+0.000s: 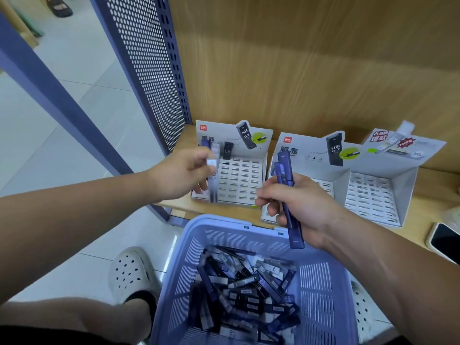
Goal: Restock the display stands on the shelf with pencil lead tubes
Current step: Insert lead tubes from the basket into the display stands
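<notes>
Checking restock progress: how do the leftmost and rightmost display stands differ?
The leftmost display stand holds a few tubes in its back row; the rightmost display stand shows only bare slots. The leftmost's card pictures a dark tube, the rightmost's a pale one. Both are white with slotted trays.

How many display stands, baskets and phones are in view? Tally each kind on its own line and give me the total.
Display stands: 3
Basket: 1
Phone: 1
Total: 5
</notes>
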### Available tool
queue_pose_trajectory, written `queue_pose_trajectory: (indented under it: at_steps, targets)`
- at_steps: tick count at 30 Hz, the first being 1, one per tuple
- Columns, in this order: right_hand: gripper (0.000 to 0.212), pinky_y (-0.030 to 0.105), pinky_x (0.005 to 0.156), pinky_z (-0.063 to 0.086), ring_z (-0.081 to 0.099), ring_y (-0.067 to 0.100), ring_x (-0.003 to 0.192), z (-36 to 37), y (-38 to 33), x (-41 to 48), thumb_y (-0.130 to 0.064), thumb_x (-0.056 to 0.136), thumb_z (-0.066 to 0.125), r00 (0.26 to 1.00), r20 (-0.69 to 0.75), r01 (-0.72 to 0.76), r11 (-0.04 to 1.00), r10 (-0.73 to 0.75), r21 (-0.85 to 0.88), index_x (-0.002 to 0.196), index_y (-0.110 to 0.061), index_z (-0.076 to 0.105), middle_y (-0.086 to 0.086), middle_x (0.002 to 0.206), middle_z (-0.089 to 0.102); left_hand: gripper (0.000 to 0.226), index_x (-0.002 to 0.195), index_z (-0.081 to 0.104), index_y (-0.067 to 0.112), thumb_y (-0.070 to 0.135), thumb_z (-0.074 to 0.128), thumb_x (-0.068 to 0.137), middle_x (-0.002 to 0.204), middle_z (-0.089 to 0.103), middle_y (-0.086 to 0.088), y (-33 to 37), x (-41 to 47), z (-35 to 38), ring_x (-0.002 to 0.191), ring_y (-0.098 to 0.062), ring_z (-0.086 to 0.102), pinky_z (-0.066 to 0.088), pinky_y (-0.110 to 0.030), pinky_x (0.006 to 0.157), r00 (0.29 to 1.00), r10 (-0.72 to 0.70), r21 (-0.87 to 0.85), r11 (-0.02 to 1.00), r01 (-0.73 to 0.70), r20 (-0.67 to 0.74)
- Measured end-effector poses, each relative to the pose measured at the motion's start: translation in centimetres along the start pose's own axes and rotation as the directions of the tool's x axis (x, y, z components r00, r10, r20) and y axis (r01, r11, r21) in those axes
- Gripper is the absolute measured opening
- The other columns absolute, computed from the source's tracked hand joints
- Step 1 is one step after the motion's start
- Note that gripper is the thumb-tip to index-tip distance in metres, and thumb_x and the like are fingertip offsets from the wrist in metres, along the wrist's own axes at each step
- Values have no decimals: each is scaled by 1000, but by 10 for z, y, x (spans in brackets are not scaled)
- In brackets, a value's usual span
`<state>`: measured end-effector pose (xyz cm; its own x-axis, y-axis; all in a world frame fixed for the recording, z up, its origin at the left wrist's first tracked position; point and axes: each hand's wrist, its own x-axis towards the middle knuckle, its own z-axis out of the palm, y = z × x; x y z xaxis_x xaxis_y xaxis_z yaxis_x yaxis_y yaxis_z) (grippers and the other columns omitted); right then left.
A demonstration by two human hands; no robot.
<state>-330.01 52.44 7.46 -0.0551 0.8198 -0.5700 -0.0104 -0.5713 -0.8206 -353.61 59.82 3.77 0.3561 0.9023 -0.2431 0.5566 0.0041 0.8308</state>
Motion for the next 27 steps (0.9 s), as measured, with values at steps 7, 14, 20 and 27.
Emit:
queue_pose_trajectory:
  at_steps: [7,14,20,27]
  targets:
    - [14,20,41,38,52,10,50,-2,4,8,-5,86,73,1000,-9,-17,1000,17,-24,87,-11,61,13,78,71,15,93,65,24,14,74,87,78,66,7,-40,15,-13,70,-12,65,55,-32,74,967,182,380,919,-102,-180]
    - [13,22,42,38,51,13,51,-9,6,11,-5,86,72,999,-27,-25,999,23,-48,88,-11,61,15,80,71,6,88,64,13,13,70,89,75,68,2,-50,28,-9,68,-17,64,55,-39,67,931,354,522,812,-261,-86]
    - [14,21,41,38,51,11,49,-11,5,10,-5,87,72,999,-32,-34,999,33,-40,86,-12,60,13,78,71,5,86,67,10,11,72,87,79,71,-2,-44,34,-7,72,-22,67,54,-34,66,908,419,588,729,-349,20]
    - [16,21,42,38,50,12,49,-12,4,8,-4,86,73,999,-25,-30,999,29,-43,83,-13,60,13,77,70,7,85,65,10,13,70,88,80,68,0,-40,37,-9,73,-21,60,51,-35,66,907,411,632,678,-374,95]
